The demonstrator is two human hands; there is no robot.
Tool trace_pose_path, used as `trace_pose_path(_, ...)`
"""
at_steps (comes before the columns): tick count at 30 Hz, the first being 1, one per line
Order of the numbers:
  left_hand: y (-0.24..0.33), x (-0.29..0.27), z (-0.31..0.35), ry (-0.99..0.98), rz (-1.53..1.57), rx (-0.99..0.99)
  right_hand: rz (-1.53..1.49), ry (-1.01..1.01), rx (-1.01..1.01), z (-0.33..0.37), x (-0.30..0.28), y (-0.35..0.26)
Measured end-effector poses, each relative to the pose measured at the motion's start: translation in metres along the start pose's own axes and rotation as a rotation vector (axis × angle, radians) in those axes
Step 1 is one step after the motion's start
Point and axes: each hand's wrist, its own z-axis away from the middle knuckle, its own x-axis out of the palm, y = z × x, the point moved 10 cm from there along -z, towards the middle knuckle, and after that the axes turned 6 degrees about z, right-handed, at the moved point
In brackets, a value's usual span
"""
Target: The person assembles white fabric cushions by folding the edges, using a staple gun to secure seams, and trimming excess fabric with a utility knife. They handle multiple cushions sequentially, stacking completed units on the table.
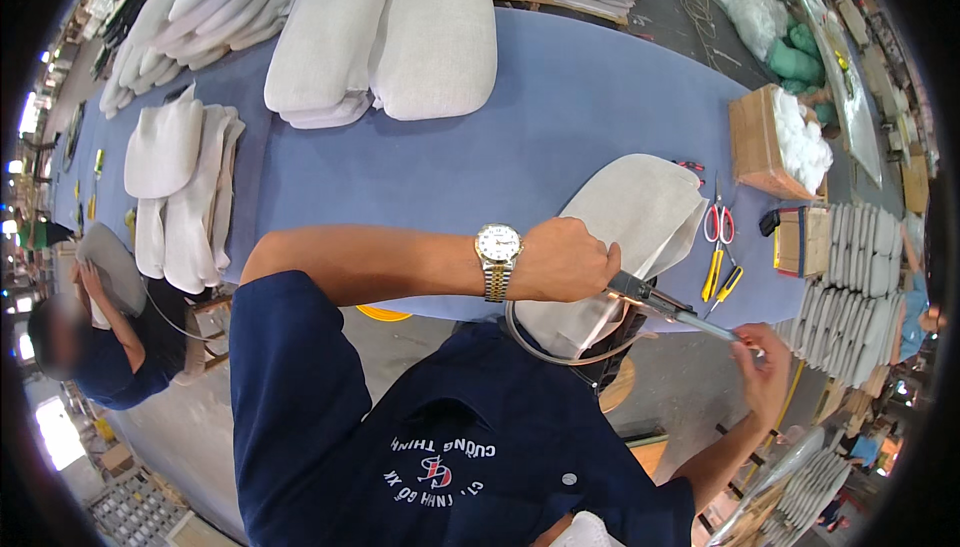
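My left hand [570, 262], with a watch on its wrist, is closed around a staple gun [650, 297], whose grip is mostly hidden by the fingers. The gun's long metal magazine points to the right. At its far end my right hand [762, 367] pinches the magazine with thumb and fingers. An air hose [545, 355] loops below the gun. Under and beyond the tool lies a light grey fabric cushion cover [630, 197], partly hanging over the near table edge. Its lower part is covered by my left hand and the gun.
Red-handled scissors [719, 225] and yellow-handled tools [712, 275] lie right of the cover, near a cardboard box [765, 142] with white stuffing. Grey cushions [435, 42] and folded covers [175, 177] are stacked across the blue table [380, 182]. A co-worker [115, 337] handles a cushion at left.
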Motion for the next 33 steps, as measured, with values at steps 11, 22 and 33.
trace_pose_path(11, 0.009, 0.002, 0.019, 0.132, -0.002, 0.062, 0.158, -0.112, -0.053, -0.002, 0.040, -0.028)
trace_pose_path(22, 0.018, 0.007, 0.030, 0.178, -0.038, 0.057, 0.131, -0.041, 0.015, 0.008, 0.043, -0.015)
trace_pose_path(33, 0.018, 0.014, 0.034, 0.129, -0.005, 0.033, 0.163, -0.024, 0.005, 0.019, 0.061, -0.013)
